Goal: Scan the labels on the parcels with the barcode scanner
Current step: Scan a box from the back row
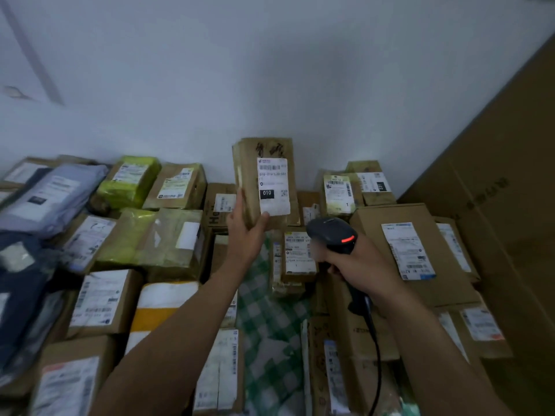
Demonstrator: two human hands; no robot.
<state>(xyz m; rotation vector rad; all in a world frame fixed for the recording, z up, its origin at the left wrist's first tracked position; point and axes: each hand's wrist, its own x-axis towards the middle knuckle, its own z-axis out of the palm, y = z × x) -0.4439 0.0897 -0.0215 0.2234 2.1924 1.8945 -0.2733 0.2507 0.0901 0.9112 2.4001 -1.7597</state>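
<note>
Forearms reach in from the bottom edge. L hand holds a brown parcel upright by its lower end, thumb on the front, fingers up the left edge, white label w/ barcode & "010" facing me. R hand grips the black scanner by its handle, fingers curled round it; head sits just below-right of the parcel, red light on, cable hanging down. More boxes lie packed on both sides & back to the wall; green checked cloth shows between them.
</note>
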